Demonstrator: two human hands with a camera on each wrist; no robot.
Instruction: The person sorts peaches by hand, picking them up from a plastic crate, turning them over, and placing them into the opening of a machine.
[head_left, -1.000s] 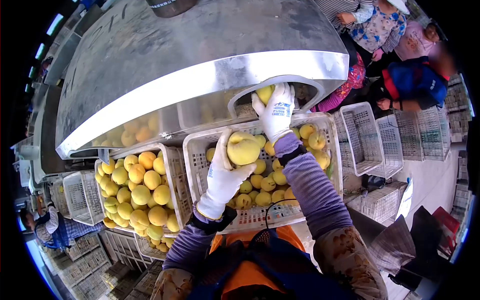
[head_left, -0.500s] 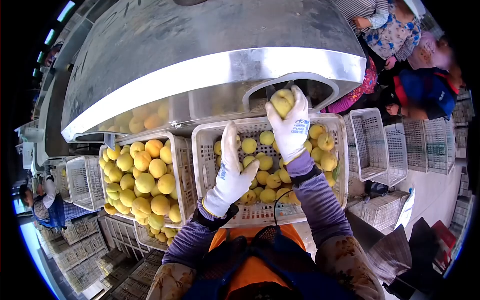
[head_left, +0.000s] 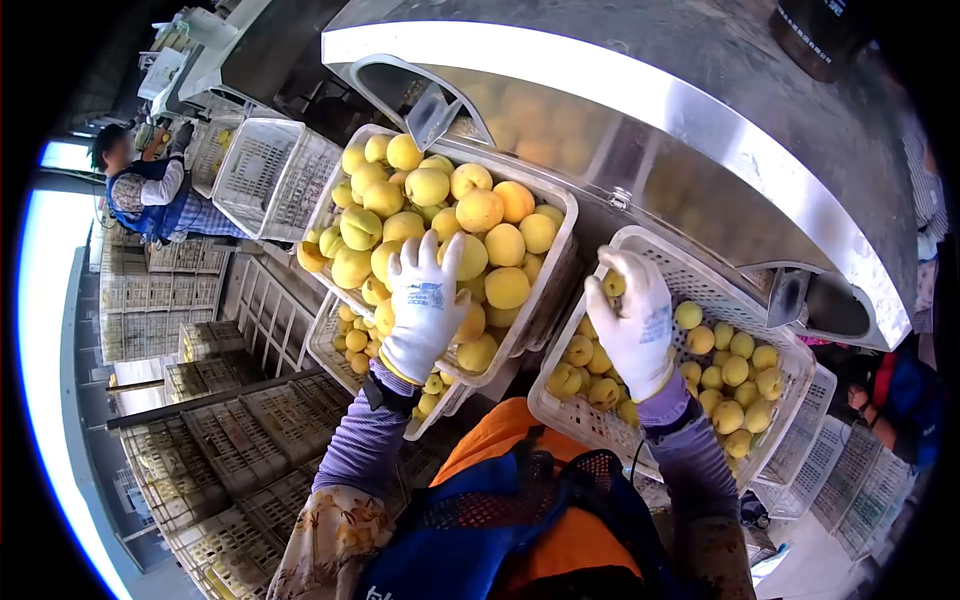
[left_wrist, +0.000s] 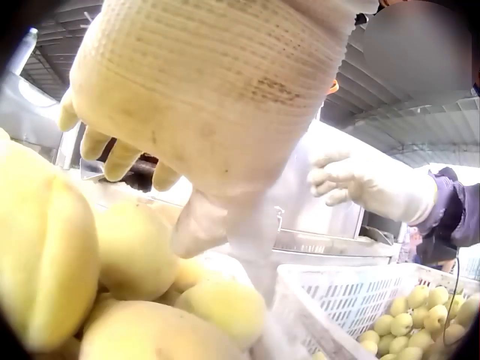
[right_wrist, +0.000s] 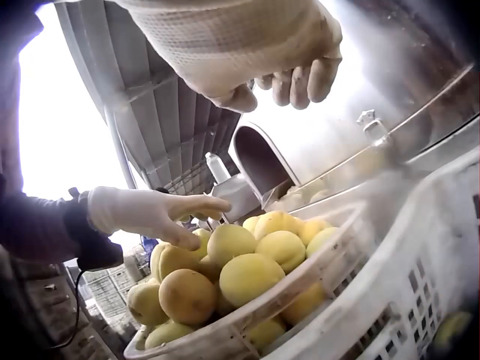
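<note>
In the head view my gloved left hand (head_left: 424, 305) is over a crate (head_left: 572, 215) heaped with yellow peaches (head_left: 428, 187). Its fingers are spread just above the fruit and hold nothing. The right wrist view shows the same left hand (right_wrist: 154, 215) stretched out flat over the heap. My gloved right hand (head_left: 636, 325) hovers above a second crate (head_left: 630, 240), which is partly filled with smaller-looking peaches (head_left: 735, 371). Loosely bent fingers with nothing between them show on the right hand (left_wrist: 367, 184) in the left wrist view.
A metal machine (head_left: 640, 90) with arched outlets stands along the far side of both crates. Another crate of peaches (head_left: 352, 340) sits lower at the left. Stacked crates (head_left: 200, 450) fill the lower left, and a person (head_left: 150, 190) stands farther off.
The left hand let go of a peach and moved left over the fuller crate. The right hand came away from the outlet and no longer holds its peach. The head view turned left.
</note>
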